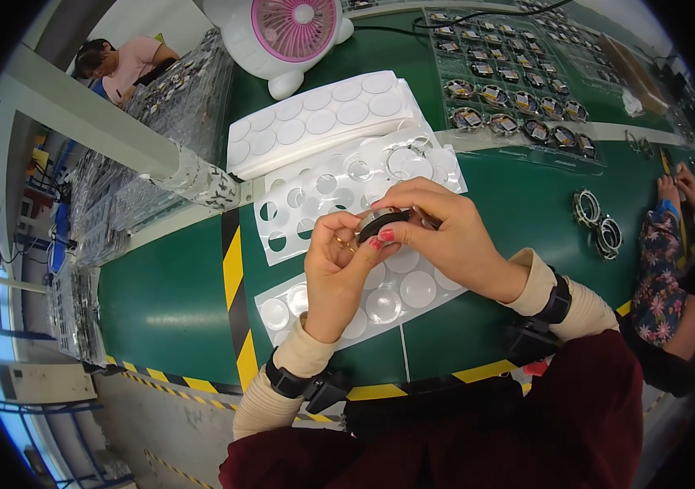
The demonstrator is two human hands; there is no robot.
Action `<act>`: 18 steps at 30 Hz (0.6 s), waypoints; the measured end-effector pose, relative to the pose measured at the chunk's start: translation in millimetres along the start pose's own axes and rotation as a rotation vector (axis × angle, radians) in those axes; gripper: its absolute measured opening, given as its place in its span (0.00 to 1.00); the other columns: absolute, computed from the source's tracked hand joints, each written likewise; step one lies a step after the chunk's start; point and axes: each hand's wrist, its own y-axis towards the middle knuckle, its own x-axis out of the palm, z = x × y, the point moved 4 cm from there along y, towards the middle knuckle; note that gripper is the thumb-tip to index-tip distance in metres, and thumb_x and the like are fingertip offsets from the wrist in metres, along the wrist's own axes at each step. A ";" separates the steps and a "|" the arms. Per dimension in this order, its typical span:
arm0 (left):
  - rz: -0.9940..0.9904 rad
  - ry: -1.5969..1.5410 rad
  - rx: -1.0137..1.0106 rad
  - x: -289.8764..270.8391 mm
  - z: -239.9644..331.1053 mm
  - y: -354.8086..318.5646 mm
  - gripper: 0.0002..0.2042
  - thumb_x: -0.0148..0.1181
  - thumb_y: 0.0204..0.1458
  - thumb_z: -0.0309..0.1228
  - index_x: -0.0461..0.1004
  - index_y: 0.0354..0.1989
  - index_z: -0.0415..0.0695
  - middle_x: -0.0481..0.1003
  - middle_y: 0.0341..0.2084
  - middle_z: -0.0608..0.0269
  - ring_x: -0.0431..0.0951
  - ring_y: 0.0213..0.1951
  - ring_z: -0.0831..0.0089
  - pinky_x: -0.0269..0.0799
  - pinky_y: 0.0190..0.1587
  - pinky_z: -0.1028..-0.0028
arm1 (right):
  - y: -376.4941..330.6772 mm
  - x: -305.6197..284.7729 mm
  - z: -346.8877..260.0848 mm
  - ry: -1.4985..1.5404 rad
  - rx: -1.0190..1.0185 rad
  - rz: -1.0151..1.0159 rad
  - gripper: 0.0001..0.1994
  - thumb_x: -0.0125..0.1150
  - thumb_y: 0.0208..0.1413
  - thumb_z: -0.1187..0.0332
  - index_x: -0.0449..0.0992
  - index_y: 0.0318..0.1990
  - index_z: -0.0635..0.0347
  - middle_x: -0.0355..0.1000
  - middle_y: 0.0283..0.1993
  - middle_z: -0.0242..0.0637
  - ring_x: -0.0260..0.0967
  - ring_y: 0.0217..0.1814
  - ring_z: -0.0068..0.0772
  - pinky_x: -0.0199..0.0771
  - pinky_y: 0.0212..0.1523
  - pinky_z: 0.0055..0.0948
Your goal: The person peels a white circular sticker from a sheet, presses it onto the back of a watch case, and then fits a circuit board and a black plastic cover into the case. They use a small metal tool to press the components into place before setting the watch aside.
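My left hand (339,273) and my right hand (449,232) both grip a small round part with a silver rim and a dark face (382,222). It is tilted on edge between my fingertips, and my thumbs press on its near side. My fingers cover much of it, so its exact kind is unclear. Below my hands lies a sheet of round clear-and-white stickers (417,289). Just beyond is a white backing sheet with punched round holes (286,204), with loose clear rings or discs (409,163) on its right part.
A stack of white sticker sheets (315,114) lies farther back, near a white fan with a pink grille (294,28). Clear trays of round electronic parts (519,90) fill the back right. Metal rings (596,224) rest at right, near another person's hands (681,187). A post (193,175) stands left.
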 end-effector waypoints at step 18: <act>-0.004 0.841 0.281 2.5 7.2 -13.5 0.20 0.52 0.50 0.19 0.63 0.54 0.40 0.73 0.37 0.61 0.72 0.34 0.81 0.68 0.37 0.83 | -1.4 6.7 12.2 0.484 0.213 -0.070 0.09 0.54 0.49 0.78 0.73 0.39 0.68 0.72 0.34 0.33 0.66 0.33 0.16 0.65 0.32 0.14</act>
